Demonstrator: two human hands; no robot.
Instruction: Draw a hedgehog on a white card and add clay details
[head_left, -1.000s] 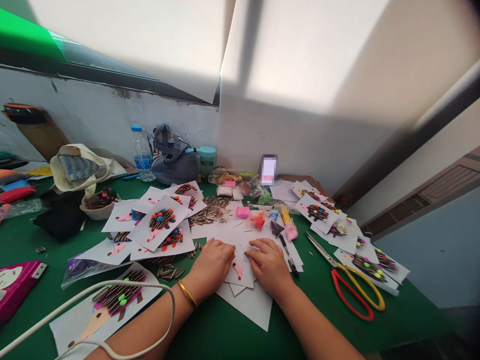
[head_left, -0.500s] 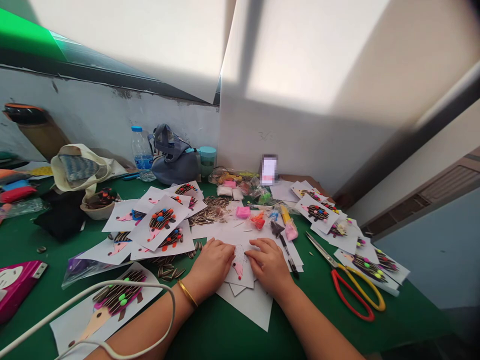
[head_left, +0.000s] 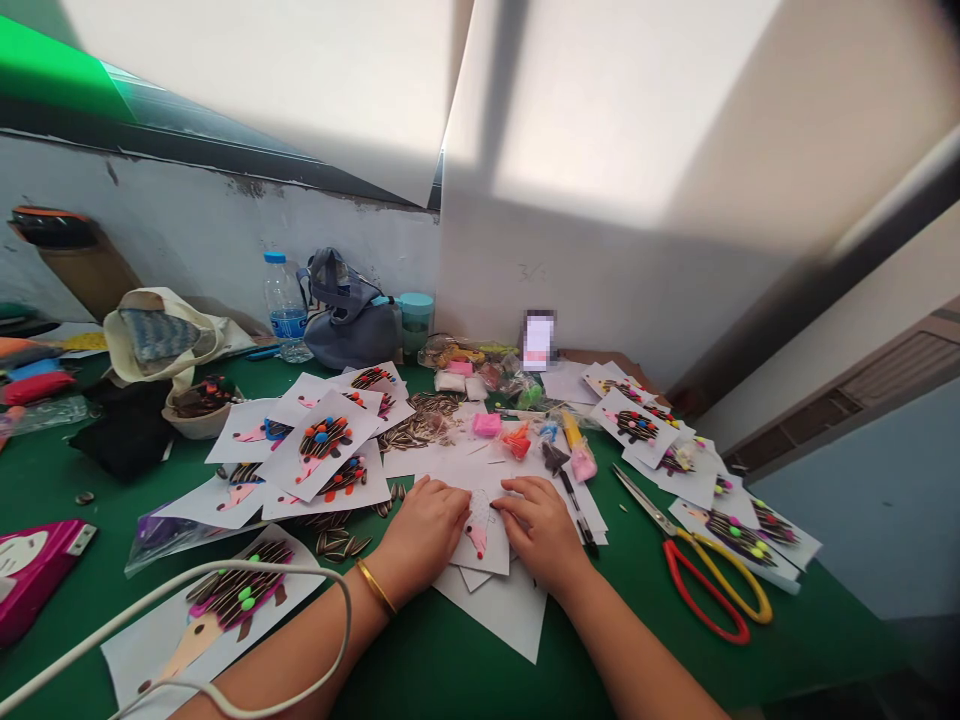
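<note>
A white paper card (head_left: 491,562) lies in front of me, bearing a small hedgehog figure (head_left: 478,520) with a pale dotted body, a pink face and a red nose. My left hand (head_left: 426,528) rests at the card's left side, its bent fingers pressed together on the paper beside the figure. On the other side my right hand (head_left: 546,530) touches the card with fingers apart, the thumb and index tips close to the hedgehog's body. Beneath are more white sheets (head_left: 517,612). A black pen (head_left: 576,508) lies just right of my right hand.
Scissors (head_left: 694,550) with red and yellow handles lie at right. Finished hedgehog cards (head_left: 319,445) pile up at left, others (head_left: 637,425) at right. Sunflower seeds (head_left: 416,425) and pink clay (head_left: 486,425) sit behind my hands. A white cable (head_left: 225,568) crosses my left forearm.
My right hand has shifted very slightly to the right, still beside the hedgehog. My left hand and the card look almost unmoved.
</note>
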